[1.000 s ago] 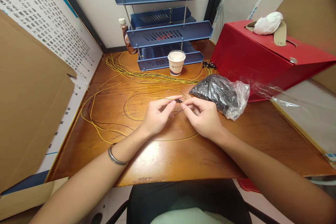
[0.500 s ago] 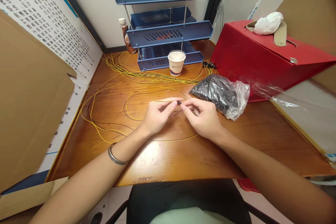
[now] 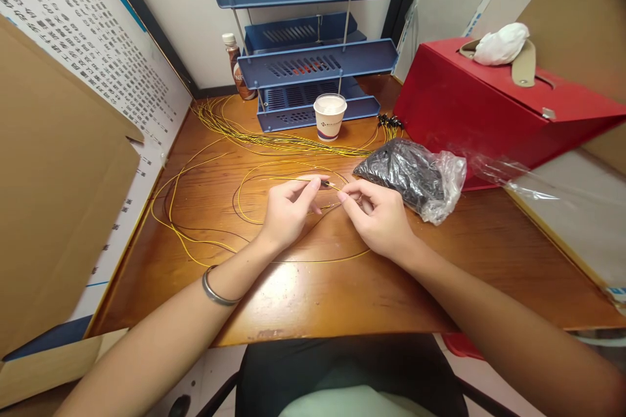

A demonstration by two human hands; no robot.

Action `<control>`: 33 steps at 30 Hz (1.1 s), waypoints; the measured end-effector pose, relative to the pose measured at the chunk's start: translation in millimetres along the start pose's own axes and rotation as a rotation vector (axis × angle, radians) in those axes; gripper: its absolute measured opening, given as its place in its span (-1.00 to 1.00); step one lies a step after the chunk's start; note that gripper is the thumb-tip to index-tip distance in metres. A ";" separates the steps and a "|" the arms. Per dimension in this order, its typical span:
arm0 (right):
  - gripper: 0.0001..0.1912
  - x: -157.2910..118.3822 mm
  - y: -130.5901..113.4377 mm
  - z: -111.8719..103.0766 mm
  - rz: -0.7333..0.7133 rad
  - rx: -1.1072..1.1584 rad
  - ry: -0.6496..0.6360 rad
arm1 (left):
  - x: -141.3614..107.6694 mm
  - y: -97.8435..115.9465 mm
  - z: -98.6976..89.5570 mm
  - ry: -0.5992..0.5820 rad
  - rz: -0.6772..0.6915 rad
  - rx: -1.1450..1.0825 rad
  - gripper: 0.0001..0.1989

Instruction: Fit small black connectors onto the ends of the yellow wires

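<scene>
Black connector: we are seeing one, between the two hands above the tabletop; we are judging it light, hard and best held by its sides.
Yellow wire: one strand is running from it rightward; we are expecting thin, springy handling, gripped close to the connector.
Left hand: it is pinching the connector narrowly.
Right hand: it is pinching the wire, also narrowly.
Wire bundle: it is lying behind, too tangled for our counting.
Plastic bag: one is holding black contents.
Surroundings: one cup, one bottle, one rack and one red box are standing farther off.
</scene>
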State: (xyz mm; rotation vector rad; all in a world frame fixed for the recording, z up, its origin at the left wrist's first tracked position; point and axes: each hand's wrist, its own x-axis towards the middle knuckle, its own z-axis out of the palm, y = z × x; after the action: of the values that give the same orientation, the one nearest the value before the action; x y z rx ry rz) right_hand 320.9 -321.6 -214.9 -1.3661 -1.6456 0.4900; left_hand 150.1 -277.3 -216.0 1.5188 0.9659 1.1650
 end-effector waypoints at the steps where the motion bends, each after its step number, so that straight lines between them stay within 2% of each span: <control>1: -0.81 -0.2 -0.4 -0.4 -0.004 0.002 0.004 | -0.1 0.3 0.2 -0.005 -0.003 -0.003 -0.62; 7: -0.81 -0.4 0.6 -1.5 -0.017 -0.004 0.011 | -0.9 0.5 0.7 -0.044 -0.018 0.025 -0.59; 13: -0.81 0.1 1.2 -0.8 -0.025 -0.023 0.008 | -1.6 -0.8 0.0 -0.053 -0.012 0.050 -0.64; 21: -0.82 -0.7 2.0 -0.4 -0.026 -0.004 -0.016 | -5.3 0.4 1.3 -0.121 0.036 0.097 -0.68; 25: -0.81 -0.6 1.7 1.0 -0.017 -0.013 -0.002 | -4.8 1.7 2.1 -0.085 0.023 0.088 -0.66; 29: -0.81 0.5 2.3 0.8 -0.028 -0.073 0.079 | -2.9 2.5 1.9 -0.006 0.011 0.064 -0.64; 33: -0.81 2.3 3.3 0.4 -0.067 -0.126 0.150 | -3.4 1.7 1.7 0.005 -0.017 0.062 -0.63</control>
State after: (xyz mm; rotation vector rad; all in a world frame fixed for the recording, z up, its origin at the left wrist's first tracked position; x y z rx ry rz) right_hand 322.5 -318.4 -216.8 -1.3985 -1.6153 0.2420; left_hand 151.1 -281.3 -215.2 1.5548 1.0251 1.1370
